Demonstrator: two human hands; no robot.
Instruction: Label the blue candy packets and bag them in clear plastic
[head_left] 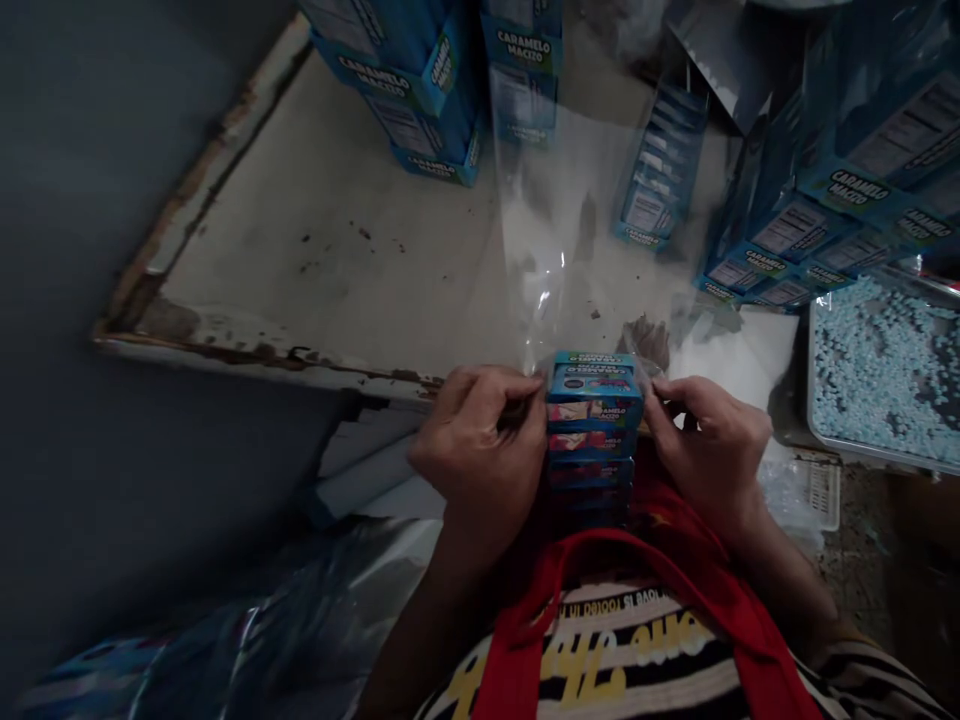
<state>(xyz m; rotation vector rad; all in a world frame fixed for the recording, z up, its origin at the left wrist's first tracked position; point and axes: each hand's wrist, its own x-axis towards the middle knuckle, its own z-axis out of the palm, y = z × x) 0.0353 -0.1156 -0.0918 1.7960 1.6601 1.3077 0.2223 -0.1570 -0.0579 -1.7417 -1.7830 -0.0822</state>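
Low at centre frame, both hands' fingers (pixel 525 395) pinch a clear plastic bag (pixel 577 230) around a stack of blue candy boxes (pixel 594 430), left hand (pixel 480 450) and right hand (pixel 709 445) flanking it at the worn counter (pixel 337 250) edge.

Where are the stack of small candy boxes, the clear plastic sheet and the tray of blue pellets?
stack of small candy boxes (pixel 594 415), head view, front face of an upper box.
clear plastic sheet (pixel 577 220), head view, its middle above the stack.
tray of blue pellets (pixel 814 400), head view, left rim.
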